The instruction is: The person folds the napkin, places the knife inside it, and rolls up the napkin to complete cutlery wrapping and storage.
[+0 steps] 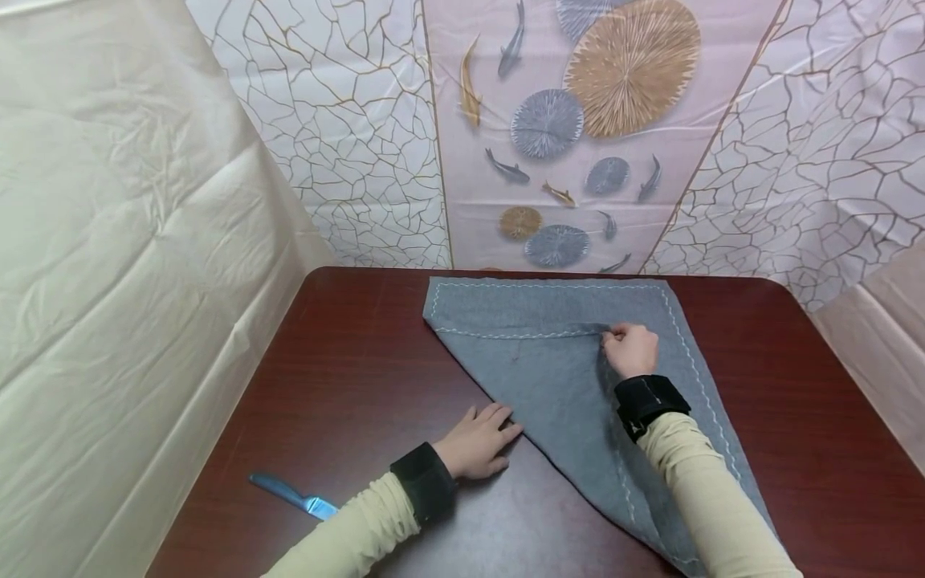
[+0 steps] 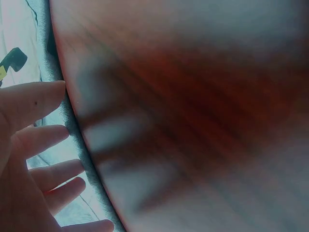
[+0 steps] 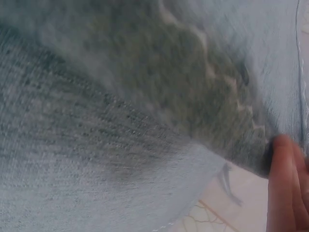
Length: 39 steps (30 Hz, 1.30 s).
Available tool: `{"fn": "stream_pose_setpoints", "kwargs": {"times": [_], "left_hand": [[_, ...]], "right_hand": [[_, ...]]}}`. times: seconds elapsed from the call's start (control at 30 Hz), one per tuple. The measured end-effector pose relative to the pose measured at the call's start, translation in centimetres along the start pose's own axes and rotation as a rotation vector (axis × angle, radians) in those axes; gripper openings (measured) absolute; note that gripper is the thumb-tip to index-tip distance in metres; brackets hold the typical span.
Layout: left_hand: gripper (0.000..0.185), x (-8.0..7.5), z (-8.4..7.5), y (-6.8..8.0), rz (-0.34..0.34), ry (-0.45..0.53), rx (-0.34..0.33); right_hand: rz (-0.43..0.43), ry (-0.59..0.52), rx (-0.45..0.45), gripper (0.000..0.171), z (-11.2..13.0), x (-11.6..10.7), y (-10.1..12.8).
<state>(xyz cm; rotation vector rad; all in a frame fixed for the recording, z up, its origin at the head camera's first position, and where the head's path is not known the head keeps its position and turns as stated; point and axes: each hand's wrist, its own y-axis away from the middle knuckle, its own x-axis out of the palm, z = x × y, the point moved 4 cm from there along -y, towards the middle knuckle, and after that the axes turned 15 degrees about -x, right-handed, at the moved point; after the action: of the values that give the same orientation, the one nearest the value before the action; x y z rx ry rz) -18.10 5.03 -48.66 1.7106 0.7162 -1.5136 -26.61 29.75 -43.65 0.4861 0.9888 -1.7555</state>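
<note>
— Any writing or labels to read?
— None I can make out. The grey cloth [image 1: 571, 361] has only a line of white stitching along its edges, and the blue-handled knife [image 1: 292, 495] shows no mark that I can read.
— Where is the cloth lying?
— On the dark red wooden surface [image 1: 347, 353], toward the far middle and right, with one part folded over so that a stitched edge runs across it and a diagonal fold runs down toward the near edge.
— And the hands?
— The right hand [image 1: 631, 350] has its fingers curled, pinching the stitched edge of the folded part. The left hand [image 1: 477, 441] lies flat with fingers straight on the surface, fingertips just at the diagonal fold, holding nothing. The two are apart.
— The knife?
— Near the left forearm, well apart from the cloth.
— The room?
— Cream plastic sheeting [image 1: 108, 281] hangs at the left; behind stands a wall covering [image 1: 578, 136] with cracked gold lines, fish and round leaf shapes.
</note>
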Motion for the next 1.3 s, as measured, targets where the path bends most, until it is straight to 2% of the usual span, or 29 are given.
{"fn": "stream_pose_setpoints", "kwargs": {"times": [0.2, 0.3, 0.7, 0.93, 1.13, 1.3], "left_hand": [[0.053, -0.4, -0.4, -0.9, 0.023, 0.013, -0.015], [0.053, -0.5, -0.6, -1.2, 0.028, 0.012, -0.019], [0.056, -0.6, -1.4, -2.9, 0.042, 0.009, -0.03], [0.058, -0.5, -1.7, -3.4, 0.075, 0.023, -0.053], [0.058, -0.3, -2.1, -3.9, 0.085, 0.016, -0.058], [0.058, -0.3, -2.6, -4.4, 0.075, 0.022, -0.047]], "right_hand": [[-0.074, 0.046, -0.017, 0.024, -0.7, -0.4, -0.3], [-0.084, 0.047, -0.008, 0.024, -1.2, -0.4, -0.5], [0.038, 0.019, 0.036, 0.036, -3.0, -0.3, -1.2], [0.094, -0.019, 0.059, 0.043, -3.7, -0.6, -1.6], [0.158, -0.04, 0.039, 0.048, -4.5, -1.0, -2.0], [0.156, -0.021, -0.004, 0.049, -5.2, -1.6, -2.7]]}}
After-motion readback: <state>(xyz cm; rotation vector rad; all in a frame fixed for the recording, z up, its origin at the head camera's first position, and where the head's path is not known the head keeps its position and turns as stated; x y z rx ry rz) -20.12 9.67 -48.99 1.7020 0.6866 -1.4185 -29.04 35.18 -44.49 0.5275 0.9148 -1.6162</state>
